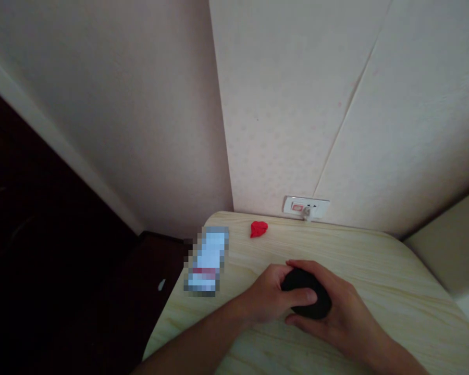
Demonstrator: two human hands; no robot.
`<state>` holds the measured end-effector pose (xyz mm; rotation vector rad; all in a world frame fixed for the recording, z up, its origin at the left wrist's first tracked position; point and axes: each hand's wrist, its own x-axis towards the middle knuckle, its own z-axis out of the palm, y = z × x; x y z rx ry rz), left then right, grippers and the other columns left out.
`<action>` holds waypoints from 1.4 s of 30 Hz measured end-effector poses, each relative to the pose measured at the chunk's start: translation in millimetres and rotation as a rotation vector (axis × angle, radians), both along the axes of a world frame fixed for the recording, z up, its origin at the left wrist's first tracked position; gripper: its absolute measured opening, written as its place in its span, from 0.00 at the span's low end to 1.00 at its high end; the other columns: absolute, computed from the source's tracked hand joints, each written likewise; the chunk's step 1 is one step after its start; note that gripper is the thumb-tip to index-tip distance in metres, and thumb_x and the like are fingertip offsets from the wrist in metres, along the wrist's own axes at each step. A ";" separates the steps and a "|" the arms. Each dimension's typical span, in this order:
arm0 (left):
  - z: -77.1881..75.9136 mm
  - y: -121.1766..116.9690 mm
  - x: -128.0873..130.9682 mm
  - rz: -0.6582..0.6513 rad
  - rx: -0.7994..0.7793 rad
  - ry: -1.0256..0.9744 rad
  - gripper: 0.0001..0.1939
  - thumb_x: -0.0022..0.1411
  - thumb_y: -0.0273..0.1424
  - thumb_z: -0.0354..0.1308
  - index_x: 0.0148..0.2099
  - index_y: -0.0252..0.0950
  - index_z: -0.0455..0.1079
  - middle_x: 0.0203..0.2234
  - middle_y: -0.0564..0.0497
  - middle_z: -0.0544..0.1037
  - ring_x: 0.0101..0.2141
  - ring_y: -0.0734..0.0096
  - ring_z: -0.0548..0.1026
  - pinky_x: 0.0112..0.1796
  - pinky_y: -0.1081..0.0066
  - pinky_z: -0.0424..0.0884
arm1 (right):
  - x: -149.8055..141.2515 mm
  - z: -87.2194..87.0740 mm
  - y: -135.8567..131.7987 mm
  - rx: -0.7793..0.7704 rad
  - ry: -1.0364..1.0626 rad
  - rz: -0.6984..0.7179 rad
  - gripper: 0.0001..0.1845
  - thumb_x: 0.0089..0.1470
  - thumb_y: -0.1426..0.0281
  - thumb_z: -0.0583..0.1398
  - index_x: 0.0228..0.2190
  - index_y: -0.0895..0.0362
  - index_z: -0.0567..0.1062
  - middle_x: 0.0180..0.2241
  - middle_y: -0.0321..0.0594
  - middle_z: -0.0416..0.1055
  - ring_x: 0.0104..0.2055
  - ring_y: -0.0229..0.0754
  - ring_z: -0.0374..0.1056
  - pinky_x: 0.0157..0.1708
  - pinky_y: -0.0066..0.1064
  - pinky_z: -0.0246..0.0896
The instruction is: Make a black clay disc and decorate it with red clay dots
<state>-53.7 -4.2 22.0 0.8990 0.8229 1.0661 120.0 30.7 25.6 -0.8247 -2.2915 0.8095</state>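
Observation:
Between my two hands, over the table, is a smooth, black, rounded lump [309,308]. My left hand [271,294] holds it from the left, its thumb laid across the top and its other fingers largely out of sight. From the right, my right hand [346,307] curls around the lump, with fingers along the far edge and the thumb at the near side. What the lump is made of, I cannot tell. Farther back on the table lies a small, crumpled-looking red piece [258,229], apart from both hands.
A phone-like device [209,260], blurred by pixels, lies at the left of the pale wood-grain table [355,250]. Behind the table, a white wall socket [307,207] with a switch sits low on the wall. Dark floor [140,307] drops away beyond the left edge.

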 end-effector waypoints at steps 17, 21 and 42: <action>5.1 11.5 -26.4 0.224 -0.129 -0.065 0.22 0.37 0.30 0.79 0.36 0.30 0.79 0.28 0.50 0.79 0.31 0.66 0.75 0.34 0.69 0.69 | -39.5 45.4 29.1 -0.224 0.025 0.235 0.48 0.34 0.66 0.78 0.57 0.54 0.70 0.53 0.46 0.74 0.53 0.54 0.73 0.54 0.46 0.68; 4.2 10.9 -25.4 0.185 -0.126 -0.060 0.24 0.35 0.33 0.80 0.36 0.31 0.78 0.28 0.50 0.80 0.30 0.67 0.75 0.34 0.69 0.70 | -39.2 43.5 26.0 -0.267 0.026 0.230 0.43 0.36 0.67 0.78 0.54 0.54 0.73 0.50 0.44 0.76 0.51 0.53 0.73 0.53 0.46 0.69; 4.6 11.5 -22.6 0.064 -0.034 -0.062 0.18 0.39 0.27 0.79 0.34 0.30 0.80 0.28 0.49 0.81 0.29 0.68 0.75 0.31 0.73 0.68 | -34.2 42.2 29.6 -0.171 -0.090 0.273 0.47 0.37 0.63 0.78 0.58 0.54 0.69 0.54 0.46 0.74 0.54 0.53 0.72 0.55 0.45 0.67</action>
